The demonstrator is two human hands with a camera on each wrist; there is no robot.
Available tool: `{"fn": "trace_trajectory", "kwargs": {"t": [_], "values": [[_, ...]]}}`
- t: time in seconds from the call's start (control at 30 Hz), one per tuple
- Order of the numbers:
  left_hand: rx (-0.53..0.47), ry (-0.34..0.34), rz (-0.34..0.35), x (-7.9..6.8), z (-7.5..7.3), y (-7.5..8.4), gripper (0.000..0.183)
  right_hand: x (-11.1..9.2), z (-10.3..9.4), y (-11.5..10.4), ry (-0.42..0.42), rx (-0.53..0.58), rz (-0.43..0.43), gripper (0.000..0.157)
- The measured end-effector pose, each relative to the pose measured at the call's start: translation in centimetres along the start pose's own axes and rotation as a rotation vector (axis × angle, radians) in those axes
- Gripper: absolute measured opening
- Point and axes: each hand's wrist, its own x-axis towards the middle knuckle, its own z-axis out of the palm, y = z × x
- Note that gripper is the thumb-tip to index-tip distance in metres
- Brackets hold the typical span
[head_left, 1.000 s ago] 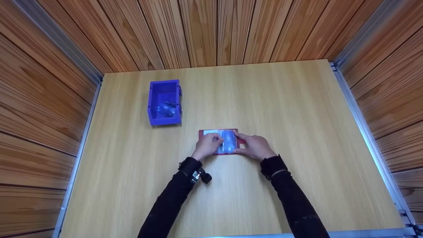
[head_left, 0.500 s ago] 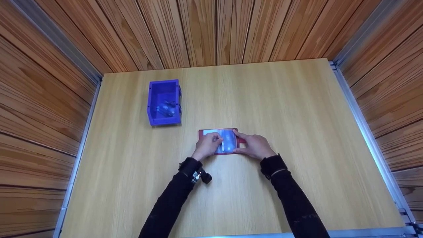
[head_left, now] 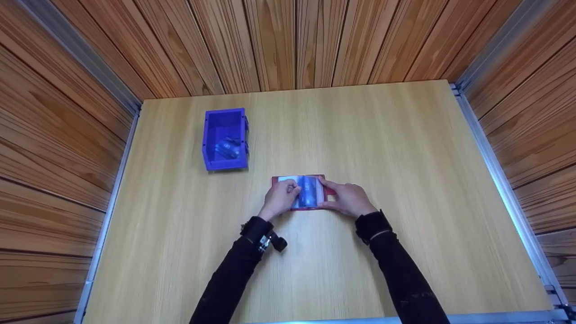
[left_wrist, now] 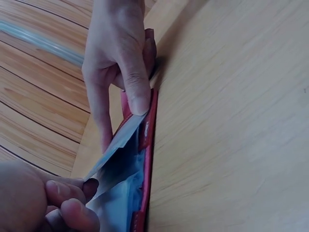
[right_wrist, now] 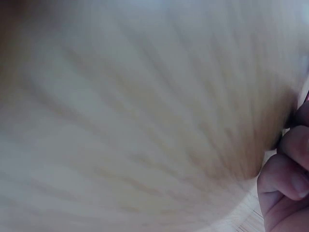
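A red card holder (head_left: 275,181) lies spread on the table, its clear plastic sleeves (head_left: 308,192) facing up. My left hand (head_left: 280,198) is over its left half, pinching the edge of one sleeve between thumb and fingertip. In the left wrist view that sleeve (left_wrist: 116,143) slants up from the red cover (left_wrist: 149,145), with more sleeves beneath. At the right end, my right hand (head_left: 351,200) holds the card holder, thumb on the near edge and index finger on the far one. Curled fingers (right_wrist: 285,176) of that hand show at the right wrist view's border.
A blue plastic bin (head_left: 225,163) with several small clear items inside stands at the back left of the wooden table (head_left: 382,148). Wood-plank walls (head_left: 315,45) and metal rails (head_left: 499,175) border the tabletop.
My left hand has shifted slightly left, and the pinched sleeve bends more, uncovering a pale strip near the right edge. The right hand has kept its place.
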Motion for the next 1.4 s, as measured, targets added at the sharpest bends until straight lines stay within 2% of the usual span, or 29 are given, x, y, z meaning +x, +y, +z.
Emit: {"fn": "trace_trajectory", "kwargs": {"t": [0.3,0.6,0.8,0.97,1.17,1.27,1.4], "values": [[0.018,0.036,-0.01,-0.3,-1.4,-0.5,0.018,0.1,0.1,0.0,-0.007,0.011,0.018,0.089],[-0.014,0.045,-0.026,-0.7,-2.3,-1.3,0.018,0.0,0.0,0.0,-0.007,0.004,0.016,0.089],[-0.081,0.055,-0.061,-0.9,-3.4,-1.7,0.018,-0.1,0.0,-0.1,0.009,0.009,-0.001,0.088],[-0.105,0.083,-0.061,-1.1,-4.5,-2.2,0.017,-0.2,-0.1,-0.2,0.015,0.012,0.006,0.087],[-0.242,0.082,-0.11,-1.1,-5.9,-2.8,0.016,0.0,0.0,-0.2,-0.001,0.025,0.018,0.088],[-0.269,0.112,-0.109,-1.0,-6.7,-3.1,0.016,0.0,0.0,-0.2,0.003,0.027,0.02,0.088],[-0.253,0.199,-0.076,-0.8,-8.0,-3.6,0.017,-0.1,0.0,-0.3,0.004,0.027,0.021,0.088]]}}
